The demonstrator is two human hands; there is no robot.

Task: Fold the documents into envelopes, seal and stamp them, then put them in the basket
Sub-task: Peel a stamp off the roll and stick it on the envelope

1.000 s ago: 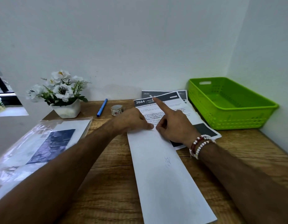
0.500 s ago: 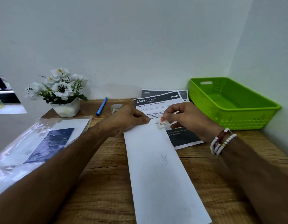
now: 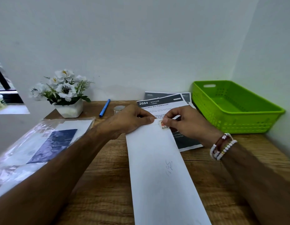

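A long white envelope (image 3: 162, 172) lies lengthwise on the wooden desk (image 3: 108, 192), running from the near edge to the hands. My left hand (image 3: 129, 120) rests on its far left corner with the fingers curled down onto the paper. My right hand (image 3: 186, 122) pinches a small red and white stamp (image 3: 163, 125) at the envelope's far right corner. Printed documents (image 3: 162, 103) with dark headers lie beyond and under the envelope's far end. The green plastic basket (image 3: 245, 122) stands at the far right against the wall, with nothing seen inside it.
A pot of white flowers (image 3: 66, 96) stands at the back left. A blue pen (image 3: 104, 108) and a small roll (image 3: 118, 109) lie behind my left hand. A clear plastic sleeve with papers (image 3: 40, 143) covers the left side. Walls close the back and right.
My right hand stopped pointing at the document, took hold of a stamp and brought it down onto the envelope's far right corner. My left hand stayed on the envelope.
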